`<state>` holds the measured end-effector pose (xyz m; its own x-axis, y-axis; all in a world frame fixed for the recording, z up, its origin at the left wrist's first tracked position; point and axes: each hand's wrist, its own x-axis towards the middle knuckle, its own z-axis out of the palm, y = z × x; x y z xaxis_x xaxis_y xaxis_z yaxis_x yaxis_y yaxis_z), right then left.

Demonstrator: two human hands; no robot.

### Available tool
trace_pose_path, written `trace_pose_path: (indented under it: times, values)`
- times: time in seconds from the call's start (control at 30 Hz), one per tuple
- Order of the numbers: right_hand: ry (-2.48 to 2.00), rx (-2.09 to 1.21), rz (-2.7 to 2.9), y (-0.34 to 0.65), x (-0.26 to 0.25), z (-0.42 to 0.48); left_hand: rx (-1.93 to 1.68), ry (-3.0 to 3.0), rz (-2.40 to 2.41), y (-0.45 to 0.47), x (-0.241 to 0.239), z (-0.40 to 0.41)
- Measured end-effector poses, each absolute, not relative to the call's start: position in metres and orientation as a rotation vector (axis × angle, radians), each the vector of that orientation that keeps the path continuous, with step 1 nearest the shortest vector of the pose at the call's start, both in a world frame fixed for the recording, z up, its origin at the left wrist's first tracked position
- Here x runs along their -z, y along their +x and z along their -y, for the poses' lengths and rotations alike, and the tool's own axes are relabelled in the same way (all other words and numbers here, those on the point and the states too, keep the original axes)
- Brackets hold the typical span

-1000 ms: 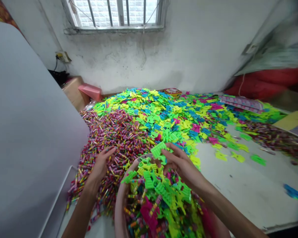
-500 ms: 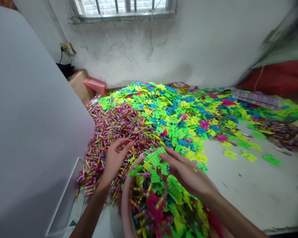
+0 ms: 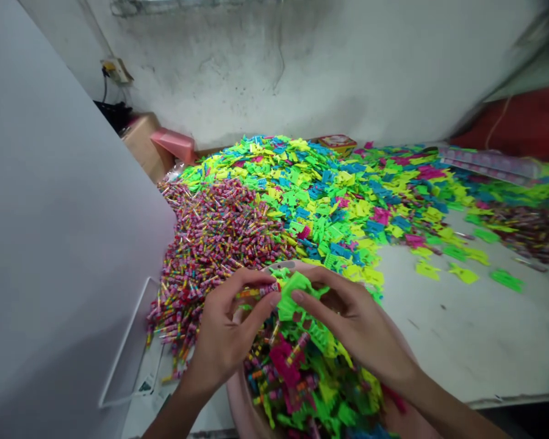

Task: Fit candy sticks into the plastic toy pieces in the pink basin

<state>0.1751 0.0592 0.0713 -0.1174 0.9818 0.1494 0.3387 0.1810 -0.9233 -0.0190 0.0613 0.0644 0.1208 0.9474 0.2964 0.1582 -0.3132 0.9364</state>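
left hand and right hand meet above a pink plastic basin full of mixed pieces, set on a white surface beside a heap of striped tubes and a wider heap of neon plastic pieces. left fingers curl closed, pinching one striped tube; right fingers, half closed, grip a bright green plastic piece.
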Motion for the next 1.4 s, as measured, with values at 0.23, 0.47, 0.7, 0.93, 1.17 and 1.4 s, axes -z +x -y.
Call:
trace_pose_path:
  times: [0.23,0.47,0.7,0.93,1.17,1.4]
  values:
    - [-1.266,-0.793,1.681,0.177,-0.068,-0.053,-1.321,1.816,-1.190,-0.017,-0.062,-0.052]
    - [-1.253,-0.614,1.788,0.180,-0.070,-0.047,-1.378,2.187,-1.180,-0.017,-0.070,-0.048]
    - [-1.235,-0.517,1.877,0.177,-0.076,-0.044,-1.243,2.303,-1.239,-0.012,-0.072,-0.043]
    - [-1.204,-0.458,1.939,0.176,-0.070,-0.040,-1.402,2.365,-1.332,-0.004,-0.065,-0.037]
    - [-1.137,-0.553,2.024,0.186,-0.069,-0.044,-1.257,2.261,-1.101,-0.017,-0.062,-0.045]
    - [-1.224,-0.949,1.801,0.186,-0.056,-0.057,-0.970,2.157,-1.138,-0.026,-0.062,-0.052]
